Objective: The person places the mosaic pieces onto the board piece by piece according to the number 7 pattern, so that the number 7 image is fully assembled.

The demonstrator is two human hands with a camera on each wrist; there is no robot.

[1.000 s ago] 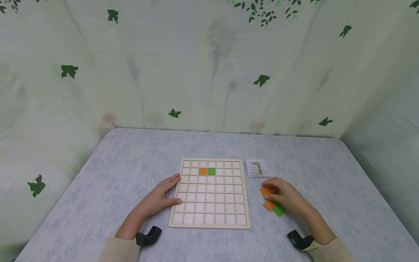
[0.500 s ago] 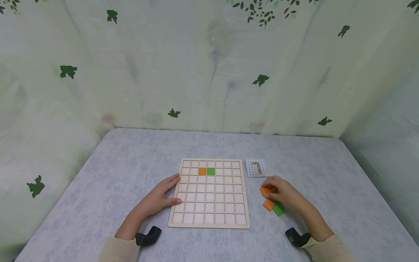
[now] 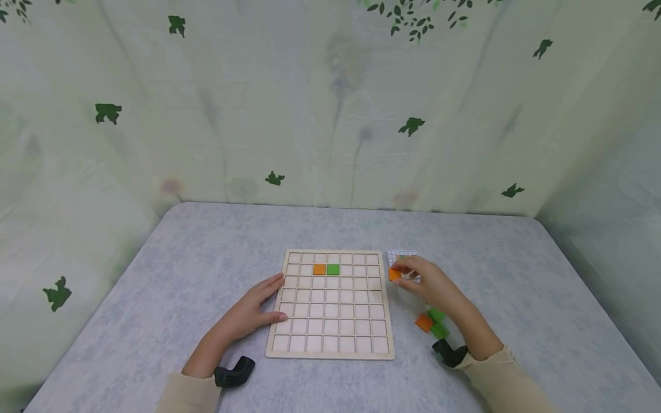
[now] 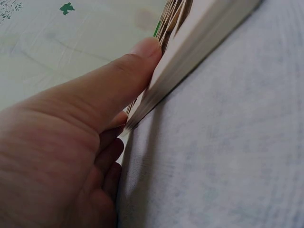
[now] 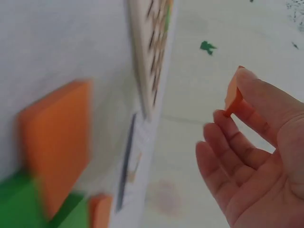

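Observation:
A light wooden grid board (image 3: 330,312) lies on the table with an orange square tile (image 3: 319,269) and a green square tile (image 3: 333,269) side by side in its second row from the back. My left hand (image 3: 248,312) rests at the board's left edge, fingers fairly straight and thumb on the rim (image 4: 178,61). Between thumb and fingertips my right hand (image 3: 431,284) pinches another orange tile (image 5: 232,95), raised off the table near the board's right edge. Beneath that hand lies a small printed grid card (image 3: 401,253), partly covered by it.
Right of the board lie loose tiles: an orange tile (image 3: 424,323), a green tile (image 3: 436,315) and another green tile (image 3: 439,330). The right wrist view shows a further orange tile (image 5: 99,211) among them. A patterned curtain (image 3: 330,115) hangs behind the table (image 3: 232,229).
My right hand has lifted an orange tile from the loose pile and carried it away from me and leftward, over the card. The left hand has stayed put.

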